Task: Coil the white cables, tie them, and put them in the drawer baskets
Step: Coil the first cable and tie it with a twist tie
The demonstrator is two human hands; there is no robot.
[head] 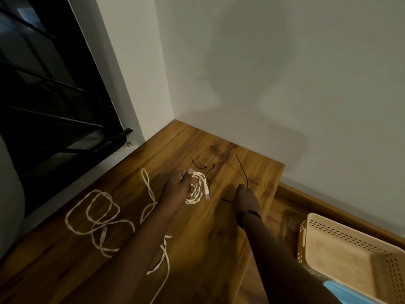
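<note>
Far end of the worktop: the brown wood-grain worktop (pixel 197 238) meets the pale wall, and both hands are working there.
Left hand: the left hand (pixel 177 189) grips a small coil of white flat cable (pixel 198 187), fingers curled through the loops, thumb up; the cable's plug hangs on the coil's right side.
Right hand: the right hand (pixel 245 197) pinches a thin black tie wire (pixel 242 170), fingers closed tight on its lower end; the wire's long axis runs up and away towards the wall.
Key relation: the coil sits just left of the right hand, near but apart, so the wire has to swing leftward across to wrap it. Right hand looks the nearer mover.
Spare ties: two more short black tie wires (pixel 198 164) lie just beyond the coil.
Loose cable: a long uncoiled white flat cable (pixel 98 218) sprawls on the worktop's left, trailing under the left forearm.
Basket: a beige perforated plastic basket (pixel 350 233) waits lower right, well apart.
</note>
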